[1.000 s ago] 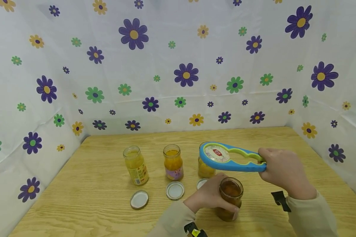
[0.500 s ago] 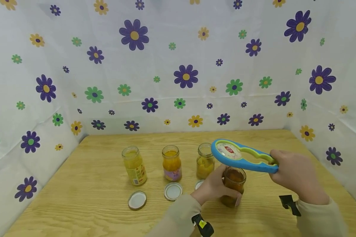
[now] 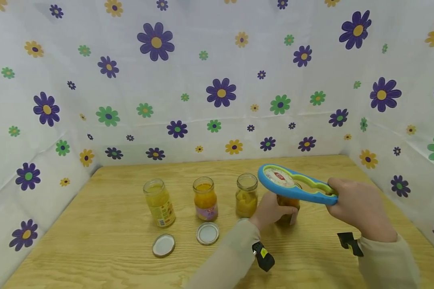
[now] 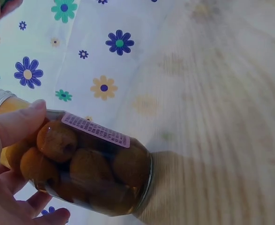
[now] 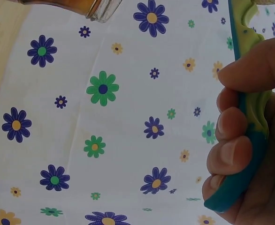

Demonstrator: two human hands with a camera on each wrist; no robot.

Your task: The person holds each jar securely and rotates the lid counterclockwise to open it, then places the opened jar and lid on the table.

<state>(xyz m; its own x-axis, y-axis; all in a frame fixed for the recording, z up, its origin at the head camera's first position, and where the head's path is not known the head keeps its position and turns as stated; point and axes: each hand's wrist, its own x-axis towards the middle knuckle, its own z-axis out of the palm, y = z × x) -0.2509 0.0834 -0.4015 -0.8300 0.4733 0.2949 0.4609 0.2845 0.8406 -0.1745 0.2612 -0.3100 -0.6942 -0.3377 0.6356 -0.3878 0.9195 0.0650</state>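
My left hand point(image 3: 269, 209) grips a glass jar of round brown fruit point(image 4: 88, 161), thumb on one side and fingers on the other. In the head view the jar opener hides part of that jar's mouth. Whether its base touches the table cannot be told. My right hand point(image 3: 358, 206) holds the handle end of a blue and green jar opener point(image 3: 311, 196), fingers curled round it in the right wrist view. A jar lid with a red mark point(image 3: 277, 176) sits in the opener's ring, above the jar and apart from the left hand.
Left of the held jar stand three lidless jars: yellow fruit chunks point(image 3: 246, 196), orange fruit with a purple label point(image 3: 205, 200), and pale yellow fruit point(image 3: 160, 204). Lids point(image 3: 207, 233) point(image 3: 163, 245) lie before them on the wooden table point(image 3: 105, 249). Flowered cloth point(image 3: 188, 72) surrounds the table.
My left hand has moved the jar of brown fruit away from me, toward the row of jars. My right hand with the opener and lid shifted right, then stayed nearly still.
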